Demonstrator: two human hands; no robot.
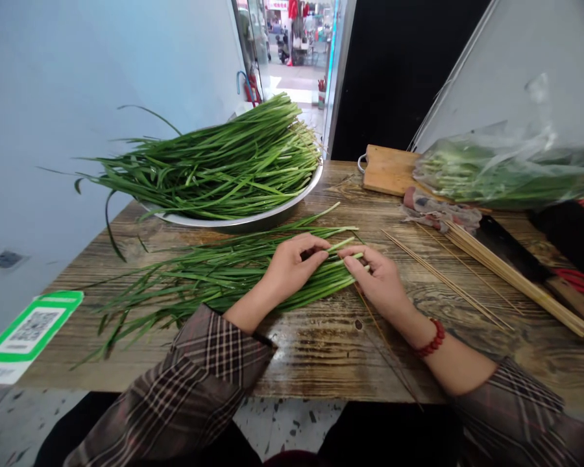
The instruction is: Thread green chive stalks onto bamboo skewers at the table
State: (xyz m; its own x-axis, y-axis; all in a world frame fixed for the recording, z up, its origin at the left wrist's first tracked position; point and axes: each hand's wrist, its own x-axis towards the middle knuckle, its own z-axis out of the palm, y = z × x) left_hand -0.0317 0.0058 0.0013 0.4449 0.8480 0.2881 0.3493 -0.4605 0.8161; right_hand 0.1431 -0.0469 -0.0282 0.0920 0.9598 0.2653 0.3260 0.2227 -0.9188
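Garlic chives (214, 275) lie in a loose spread across the wooden table, leaves to the left and pale stalk ends to the right. Over their stalks, my left hand (296, 261) is closed, thumb and forefinger pinching a few chives. Close by on the right, my right hand (380, 280), with a red bead bracelet (432, 338) on its wrist, pinches the pale stalk ends. Its curled fingers are partly hidden. Thin brown strands (387, 344) run from under those fingers to the table's front edge; whether the hand holds them I cannot tell.
Behind the hands stands a metal basin (272, 217) heaped with chives. To the right are loose bamboo skewers (448, 280), a skewer bundle (520, 275), a knife (516, 250), a cutting board (389, 170) and a plastic bag of greens (506, 168). A QR-code card (34, 334) lies left.
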